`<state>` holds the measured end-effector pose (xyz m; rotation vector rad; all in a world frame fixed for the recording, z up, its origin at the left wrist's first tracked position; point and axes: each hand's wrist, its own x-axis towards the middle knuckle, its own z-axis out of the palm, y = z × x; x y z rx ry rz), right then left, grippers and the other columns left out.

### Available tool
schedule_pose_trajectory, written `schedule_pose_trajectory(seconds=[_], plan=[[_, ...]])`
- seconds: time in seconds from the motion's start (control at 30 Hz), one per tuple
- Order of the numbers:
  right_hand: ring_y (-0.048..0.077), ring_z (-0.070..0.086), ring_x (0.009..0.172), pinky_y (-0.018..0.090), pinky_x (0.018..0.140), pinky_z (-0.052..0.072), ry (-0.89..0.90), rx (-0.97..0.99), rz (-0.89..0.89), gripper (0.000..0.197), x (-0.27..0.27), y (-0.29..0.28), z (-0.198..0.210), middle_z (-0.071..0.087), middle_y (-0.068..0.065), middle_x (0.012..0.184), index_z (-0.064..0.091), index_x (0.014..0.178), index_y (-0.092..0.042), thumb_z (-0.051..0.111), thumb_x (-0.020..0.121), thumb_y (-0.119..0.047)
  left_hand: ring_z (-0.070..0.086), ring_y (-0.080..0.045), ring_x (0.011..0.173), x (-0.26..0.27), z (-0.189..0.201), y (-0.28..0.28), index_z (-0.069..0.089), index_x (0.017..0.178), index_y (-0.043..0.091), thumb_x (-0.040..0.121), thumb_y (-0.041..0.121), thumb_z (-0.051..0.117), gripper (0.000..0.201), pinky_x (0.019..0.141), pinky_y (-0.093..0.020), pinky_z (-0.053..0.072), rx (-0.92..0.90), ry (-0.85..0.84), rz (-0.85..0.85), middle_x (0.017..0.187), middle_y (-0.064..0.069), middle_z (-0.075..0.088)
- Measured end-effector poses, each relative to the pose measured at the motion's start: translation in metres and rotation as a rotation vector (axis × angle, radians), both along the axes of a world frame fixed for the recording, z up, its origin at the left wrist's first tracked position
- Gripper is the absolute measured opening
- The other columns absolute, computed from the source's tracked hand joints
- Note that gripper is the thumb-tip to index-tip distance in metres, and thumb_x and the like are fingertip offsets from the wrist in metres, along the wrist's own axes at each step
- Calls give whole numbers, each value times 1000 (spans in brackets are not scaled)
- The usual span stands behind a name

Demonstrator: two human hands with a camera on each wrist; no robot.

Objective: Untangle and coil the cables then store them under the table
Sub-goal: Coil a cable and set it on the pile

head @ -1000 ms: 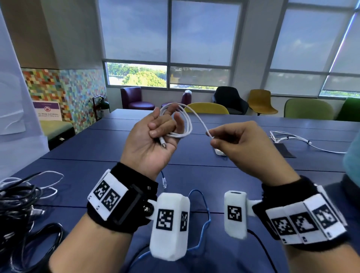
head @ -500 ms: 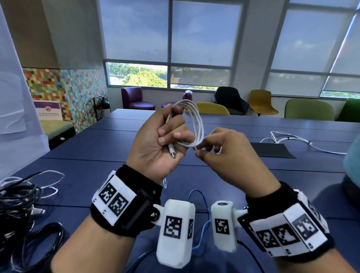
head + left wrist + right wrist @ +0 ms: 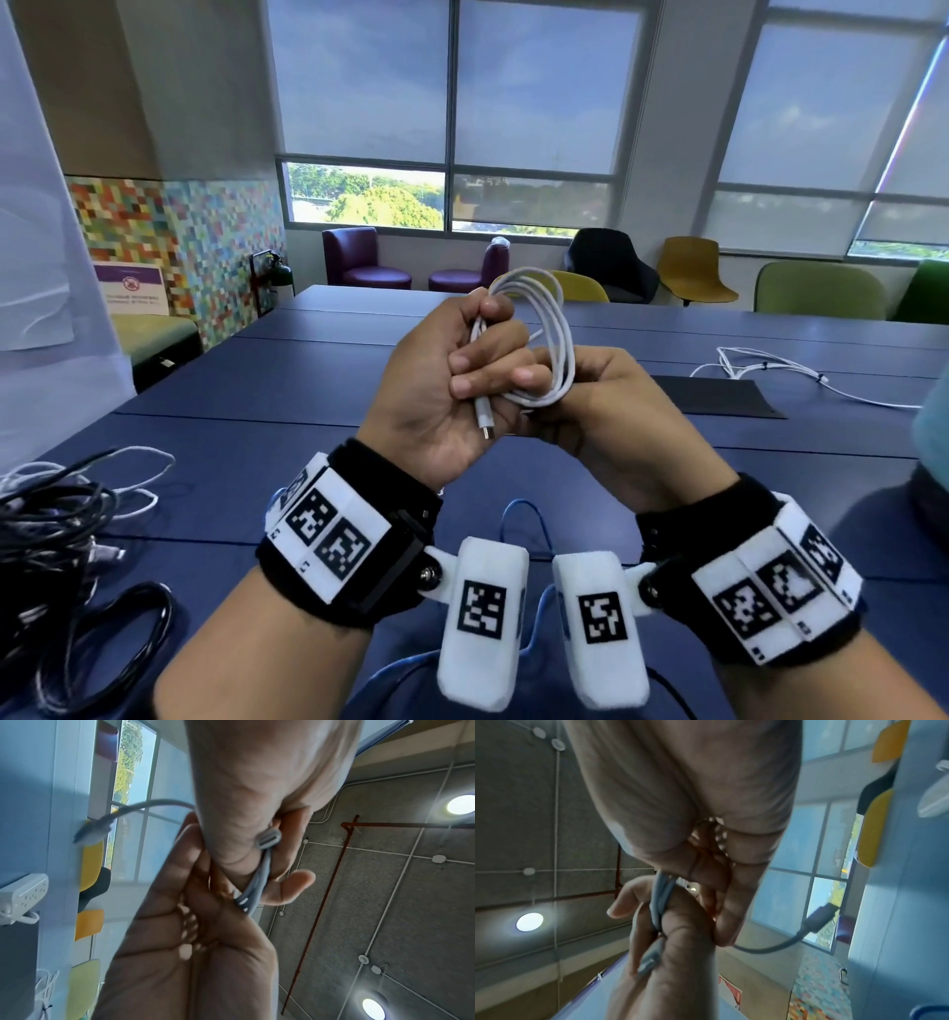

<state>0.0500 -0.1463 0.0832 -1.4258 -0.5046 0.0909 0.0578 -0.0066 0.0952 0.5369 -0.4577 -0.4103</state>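
- Your left hand [image 3: 441, 380] has its fingers curled tight round the thin white charging cable [image 3: 557, 334], which is now a neat little hoop held up above the dark blue table [image 3: 287, 411].
- Your right hand [image 3: 606, 406] has closed right in against the left one. A second ago it was out to the side feeding a loose length of that cable; now the slack is gone and its fingers are tucked round the lower part of the hoop, touching your left fingers.
- The silver-tipped plug [image 3: 485, 424] pokes out below your left fist. From the right wrist view the other plug [image 3: 821, 918] dangles free on a short tail beside your right hand, so the last bit isn't tucked in yet.
- My read: coiling on this one is basically done. Wrap or tuck that tail, then it can go under the table.
- Still plenty left though: a tangled heap of black and white cables [image 3: 56, 519] sits on the table left of your left hand, a thin blue cable [image 3: 518, 514] lies below your wrists, and another loose white cable [image 3: 760, 360] is far off to the right of the hoop.
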Motion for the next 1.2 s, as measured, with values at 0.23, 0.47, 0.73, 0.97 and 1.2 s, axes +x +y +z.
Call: schedule_pose_trajectory(seconds=[0.23,0.47,0.73,0.97,1.2], plan=[[12,59,64,36,76,47,135,196,-66,18,1,-5,3,61,7,73,65,95,1,52,92,-11,24,-5,30,5,-5,2,45,80,13,103,23,32,28,56,-24,49,114,-22,88,40,7,25],[16,45,56,30,69,46,106,207,-221,18,3,6,-3,57,16,67,65,92,3,48,92,9,39,-12,34,0,-1,-2,49,88,8,105,26,35,28,47,-19,41,414,-108,346,42,4,27],[21,57,63,35,75,45,-97,69,-307,5,3,4,-7,64,12,68,64,85,8,62,88,5,25,-8,29,0,0,-1,52,87,4,105,23,36,31,47,-25,48,433,-164,405,43,4,24],[11,59,58,24,56,47,-608,-400,-826,29,3,-5,-7,65,-10,77,67,86,-23,86,69,-37,17,-7,29,6,-3,5,49,88,5,105,23,36,28,44,-23,36,421,-160,393,41,4,23],[11,48,56,26,54,41,-836,-346,-579,6,6,-7,-8,56,-3,64,76,89,-15,76,83,-12,18,-5,29,10,-3,8,50,85,6,105,24,35,31,41,-19,34,376,-108,400,42,5,23]])
